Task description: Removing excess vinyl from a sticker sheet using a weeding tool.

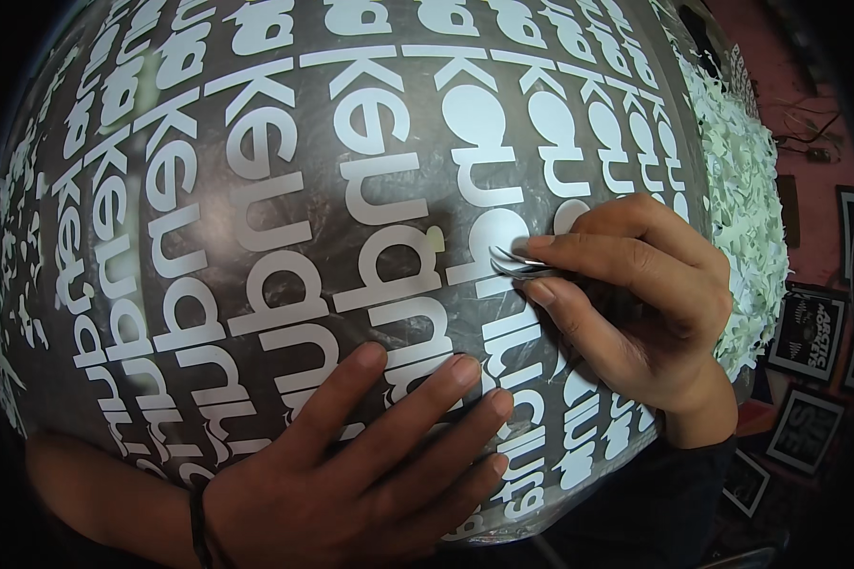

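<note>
A dark sheet [441, 192] bearing rows of white cut lettering fills most of the head view. My right hand [633, 299] pinches metal tweezers [523, 267] between thumb and fingers. Their curved tips are at a rounded white letter [494, 231] in the column right of the middle. Whether the tips grip anything cannot be told. My left hand [391, 448] lies palm down on the lower middle of the sheet, fingers spread over some letters. A small pale green scrap [435, 240] sits beside a letter left of the tweezers.
Pale green and white offcuts [744, 192] are heaped along the sheet's right edge. More small scraps [25, 263] lie at the far left. Beyond the right edge, dark framed pieces [805, 430] and a cable [811, 142] lie on a reddish floor.
</note>
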`<state>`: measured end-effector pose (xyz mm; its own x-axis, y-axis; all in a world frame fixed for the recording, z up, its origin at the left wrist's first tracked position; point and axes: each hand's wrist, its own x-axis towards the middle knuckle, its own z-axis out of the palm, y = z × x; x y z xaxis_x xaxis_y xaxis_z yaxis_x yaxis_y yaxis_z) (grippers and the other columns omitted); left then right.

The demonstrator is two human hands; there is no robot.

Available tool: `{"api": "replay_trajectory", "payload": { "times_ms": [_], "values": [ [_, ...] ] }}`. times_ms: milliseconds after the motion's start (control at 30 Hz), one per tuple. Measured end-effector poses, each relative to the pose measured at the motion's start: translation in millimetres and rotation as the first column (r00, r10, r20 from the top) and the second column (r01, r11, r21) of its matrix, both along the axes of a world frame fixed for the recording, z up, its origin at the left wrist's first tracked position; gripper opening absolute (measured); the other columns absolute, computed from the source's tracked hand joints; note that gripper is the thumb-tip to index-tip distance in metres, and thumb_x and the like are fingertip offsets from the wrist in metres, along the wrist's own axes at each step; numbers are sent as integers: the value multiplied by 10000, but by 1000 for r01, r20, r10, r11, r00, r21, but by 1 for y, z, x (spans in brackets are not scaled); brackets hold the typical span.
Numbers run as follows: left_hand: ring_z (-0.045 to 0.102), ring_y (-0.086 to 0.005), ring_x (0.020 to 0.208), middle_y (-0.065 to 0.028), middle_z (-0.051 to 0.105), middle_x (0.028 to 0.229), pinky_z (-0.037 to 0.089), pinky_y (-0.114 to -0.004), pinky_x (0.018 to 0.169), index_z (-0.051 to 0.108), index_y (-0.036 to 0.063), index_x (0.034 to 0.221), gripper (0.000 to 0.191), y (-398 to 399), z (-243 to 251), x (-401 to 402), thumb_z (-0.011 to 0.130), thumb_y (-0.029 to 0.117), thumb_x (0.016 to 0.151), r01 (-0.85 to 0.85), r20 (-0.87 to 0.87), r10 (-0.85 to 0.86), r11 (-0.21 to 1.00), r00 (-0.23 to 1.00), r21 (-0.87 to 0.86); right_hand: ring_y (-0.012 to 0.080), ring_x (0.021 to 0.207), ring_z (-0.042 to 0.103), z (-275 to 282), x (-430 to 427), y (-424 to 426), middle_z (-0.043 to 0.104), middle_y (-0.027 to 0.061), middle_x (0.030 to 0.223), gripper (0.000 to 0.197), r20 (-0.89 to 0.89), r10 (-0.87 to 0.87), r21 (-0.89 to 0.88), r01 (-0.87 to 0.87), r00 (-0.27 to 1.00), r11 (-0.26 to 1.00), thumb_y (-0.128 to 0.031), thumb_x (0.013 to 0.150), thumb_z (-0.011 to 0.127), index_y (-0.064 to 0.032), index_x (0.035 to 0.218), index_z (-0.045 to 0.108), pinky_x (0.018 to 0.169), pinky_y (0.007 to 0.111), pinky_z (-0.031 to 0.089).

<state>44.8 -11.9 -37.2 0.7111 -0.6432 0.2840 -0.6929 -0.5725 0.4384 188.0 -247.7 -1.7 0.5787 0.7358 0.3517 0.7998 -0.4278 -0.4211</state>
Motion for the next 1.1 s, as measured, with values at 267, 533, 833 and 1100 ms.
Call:
{"api": "replay_trajectory", "payload": {
  "times_ms": [267,533,833,1100],
  "values": [
    [427,-331,1522,-66,529,1587,194,-678,1288,644,235,1340,474,-2,8,-4,614,488,940,-6,-83,12,997,996,72,166,736,681,1,-3,2,712,103,836,275,7,15,9,-15,1000,1000,23,762,878,12,1031,820,618,274,525],
    [536,-319,1442,-97,611,1491,401,-602,1195,689,161,1267,403,-2,4,-2,570,417,979,-9,-34,10,1000,999,23,165,733,676,-2,-7,4,719,99,842,258,-71,-32,51,35,997,998,41,773,873,12,1024,825,613,273,515],
    [388,-333,1547,-73,513,1602,230,-673,1267,681,176,1279,439,0,5,-2,710,330,868,-13,-114,7,999,994,-51,174,725,676,2,-3,7,719,112,849,166,70,-31,7,31,997,999,66,828,820,37,990,799,628,278,512],
    [481,-333,1463,-101,535,1559,295,-671,1214,615,245,1423,590,3,12,2,577,623,972,58,-81,-48,991,996,117,80,616,579,-1,7,-4,713,68,815,60,-25,-103,103,105,994,989,20,880,817,23,935,793,515,223,379]
  ]
}}
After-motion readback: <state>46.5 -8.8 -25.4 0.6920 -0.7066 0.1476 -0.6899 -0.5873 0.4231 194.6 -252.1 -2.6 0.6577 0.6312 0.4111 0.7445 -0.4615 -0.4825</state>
